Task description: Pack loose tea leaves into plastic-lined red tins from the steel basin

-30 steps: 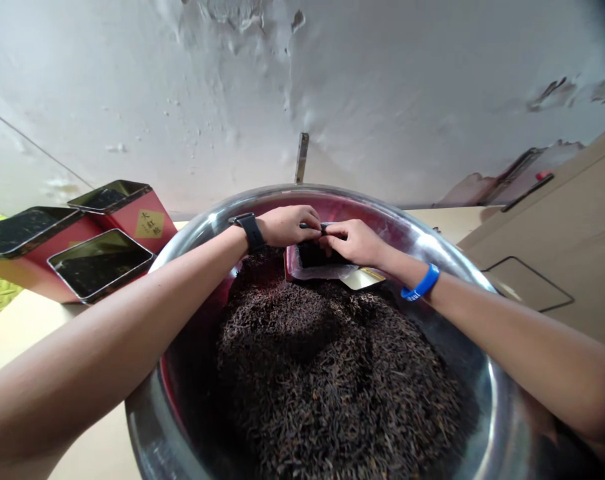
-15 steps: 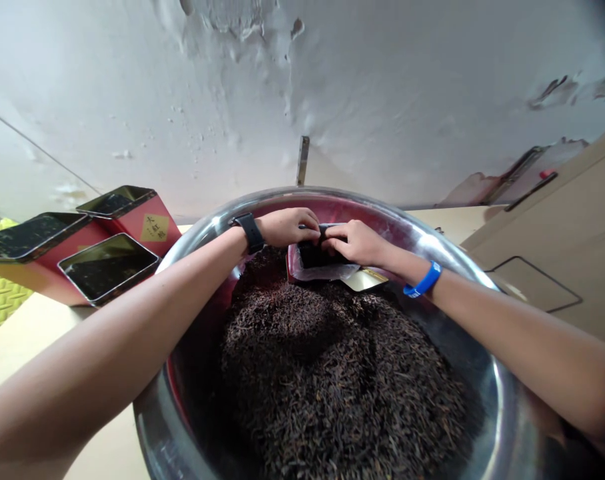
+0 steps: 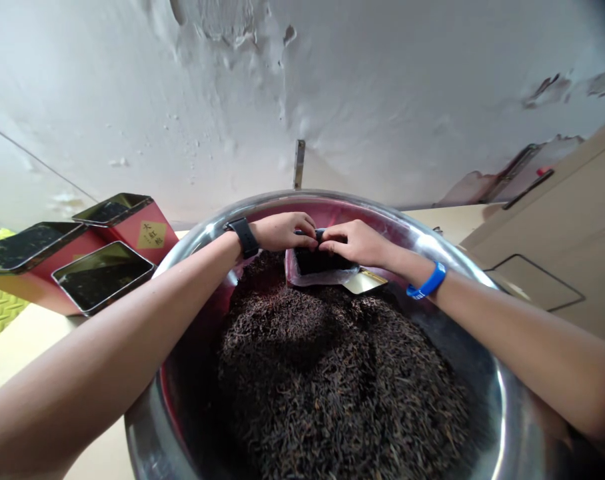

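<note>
A red tin (image 3: pixel 288 268) lined with a clear plastic bag (image 3: pixel 325 277) sits in the far part of a big steel basin (image 3: pixel 147 433), with dark tea leaves inside it. My left hand (image 3: pixel 285 231) has its fingertips pinched together at the tin's far rim, seemingly on the bag's edge. Close beside it, my right hand (image 3: pixel 352 241) pinches at the same edge, thumb and fingers nearly meeting the left ones. What exactly lies between the fingertips is partly hidden. A gold-coloured lid flap (image 3: pixel 366 281) sticks out right of the tin. Loose tea leaves (image 3: pixel 332 373) heap up in the basin.
Several open red tins (image 3: pixel 155 230) with dark rims stand left of the basin on a pale table (image 3: pixel 17 340). Behind is a peeling white wall (image 3: pixel 372 100). A beige panel (image 3: pixel 547 227) stands at the right, and a yellow mat (image 3: pixel 2 300) at the far left.
Both hands have drawn slightly closer together at the tin's far rim, uncovering more of the dark leaves inside. The view has shifted a little.
</note>
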The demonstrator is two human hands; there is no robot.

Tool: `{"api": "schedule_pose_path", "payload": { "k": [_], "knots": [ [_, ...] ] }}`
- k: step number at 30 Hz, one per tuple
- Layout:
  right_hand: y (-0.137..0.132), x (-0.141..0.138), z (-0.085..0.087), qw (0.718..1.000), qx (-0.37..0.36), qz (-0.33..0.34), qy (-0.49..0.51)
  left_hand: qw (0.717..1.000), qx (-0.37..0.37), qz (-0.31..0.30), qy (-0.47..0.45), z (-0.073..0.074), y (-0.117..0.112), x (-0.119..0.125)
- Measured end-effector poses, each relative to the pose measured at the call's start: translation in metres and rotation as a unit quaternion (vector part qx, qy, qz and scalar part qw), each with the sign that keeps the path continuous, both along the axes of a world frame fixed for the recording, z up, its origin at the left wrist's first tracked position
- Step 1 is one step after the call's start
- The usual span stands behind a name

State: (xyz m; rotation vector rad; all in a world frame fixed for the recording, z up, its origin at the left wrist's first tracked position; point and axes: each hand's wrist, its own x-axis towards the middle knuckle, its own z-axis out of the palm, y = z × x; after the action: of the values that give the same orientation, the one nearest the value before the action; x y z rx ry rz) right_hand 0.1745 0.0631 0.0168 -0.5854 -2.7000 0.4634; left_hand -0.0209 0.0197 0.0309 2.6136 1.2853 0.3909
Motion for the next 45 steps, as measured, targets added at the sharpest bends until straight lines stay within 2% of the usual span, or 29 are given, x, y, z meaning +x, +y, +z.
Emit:
{"api": "schedule_pose_path", "payload": {
  "k": [6, 12, 26, 31, 36, 45],
  "knots": [
    [0.001, -0.001, -0.003, 1.0, 0.01, -0.011, 0.007, 0.996, 0.061, 0.046, 0.041, -0.007, -0.002, 0.003],
    [0.002, 0.0, -0.005, 1.0, -0.003, -0.023, 0.013, 0.99, 0.122, 0.042, 0.053, -0.014, -0.004, 0.007],
    [0.003, 0.001, 0.0, 1.0, -0.005, -0.013, -0.027, 0.99, 0.126, 0.015, 0.065, -0.012, -0.001, 0.004],
    [-0.002, 0.002, 0.002, 1.0, 0.02, 0.004, -0.011, 0.992, 0.116, 0.022, 0.051, -0.014, 0.0, 0.003],
    [0.0, 0.001, 0.0, 0.999, 0.043, -0.03, -0.009, 0.991, 0.125, 0.02, 0.051, -0.013, -0.002, 0.006],
    [0.003, 0.001, -0.003, 0.999, 0.031, -0.038, 0.016, 0.987, 0.151, 0.022, 0.052, -0.015, -0.004, 0.01]
  ]
}}
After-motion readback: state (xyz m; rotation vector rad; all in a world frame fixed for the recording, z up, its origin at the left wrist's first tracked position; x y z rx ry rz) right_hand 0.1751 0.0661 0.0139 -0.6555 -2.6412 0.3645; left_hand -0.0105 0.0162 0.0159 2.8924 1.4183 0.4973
